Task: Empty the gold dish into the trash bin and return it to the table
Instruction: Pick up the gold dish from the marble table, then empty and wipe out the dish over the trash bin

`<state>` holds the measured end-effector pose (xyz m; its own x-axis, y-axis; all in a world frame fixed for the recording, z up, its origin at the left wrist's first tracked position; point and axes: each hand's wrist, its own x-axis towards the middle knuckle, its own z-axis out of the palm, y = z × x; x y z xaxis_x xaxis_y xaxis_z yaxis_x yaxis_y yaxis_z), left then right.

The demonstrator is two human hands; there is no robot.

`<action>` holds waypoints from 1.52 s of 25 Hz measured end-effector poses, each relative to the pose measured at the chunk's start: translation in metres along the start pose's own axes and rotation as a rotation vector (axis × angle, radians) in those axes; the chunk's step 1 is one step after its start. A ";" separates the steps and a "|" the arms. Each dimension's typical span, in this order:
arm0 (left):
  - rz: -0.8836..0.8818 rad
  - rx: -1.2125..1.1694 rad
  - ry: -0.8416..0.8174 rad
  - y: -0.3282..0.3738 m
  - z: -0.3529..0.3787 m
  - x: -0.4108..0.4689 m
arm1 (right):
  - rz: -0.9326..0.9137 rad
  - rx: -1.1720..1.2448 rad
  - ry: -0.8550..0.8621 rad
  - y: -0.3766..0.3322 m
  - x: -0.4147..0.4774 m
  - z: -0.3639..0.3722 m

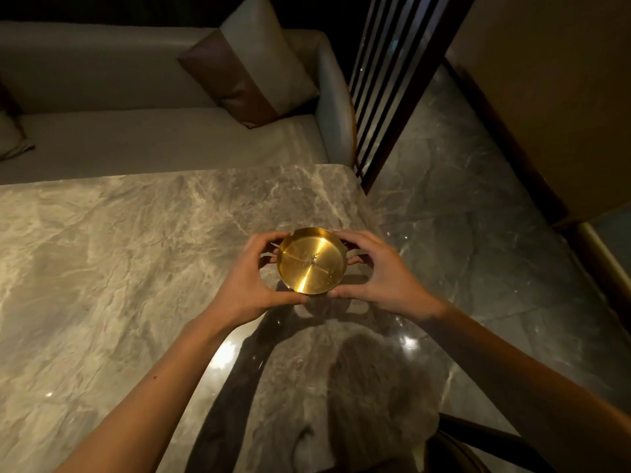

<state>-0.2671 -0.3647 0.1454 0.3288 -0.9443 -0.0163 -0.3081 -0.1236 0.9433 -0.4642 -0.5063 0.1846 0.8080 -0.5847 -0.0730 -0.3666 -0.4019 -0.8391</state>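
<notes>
One gold dish point(311, 261), round, shallow, a few dark specks at its centre. Held over the marble table point(119, 254) near its right edge. Two hands on it: left hand point(251, 285) and right hand point(379, 273) each curled around opposite rims. One sofa point(136, 131) behind, two cushions visible.

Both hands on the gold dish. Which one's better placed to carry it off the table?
Right hand, probably: the gold dish sits near the table edge on that side, with open floor beyond.
</notes>
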 end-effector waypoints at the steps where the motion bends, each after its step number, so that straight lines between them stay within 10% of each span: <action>1: 0.002 0.008 -0.008 0.002 0.013 0.007 | 0.002 -0.001 0.003 0.011 -0.004 -0.011; 17: -0.212 0.003 0.030 0.048 0.268 0.086 | 0.092 0.147 -0.121 0.218 -0.053 -0.190; 38: -0.717 -0.376 -0.056 -0.033 0.397 0.100 | 0.583 0.576 0.023 0.335 -0.108 -0.172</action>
<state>-0.5780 -0.5765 -0.0188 0.2840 -0.6896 -0.6662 0.2845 -0.6029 0.7454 -0.7538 -0.6990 0.0039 0.5488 -0.6051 -0.5767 -0.4253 0.3919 -0.8158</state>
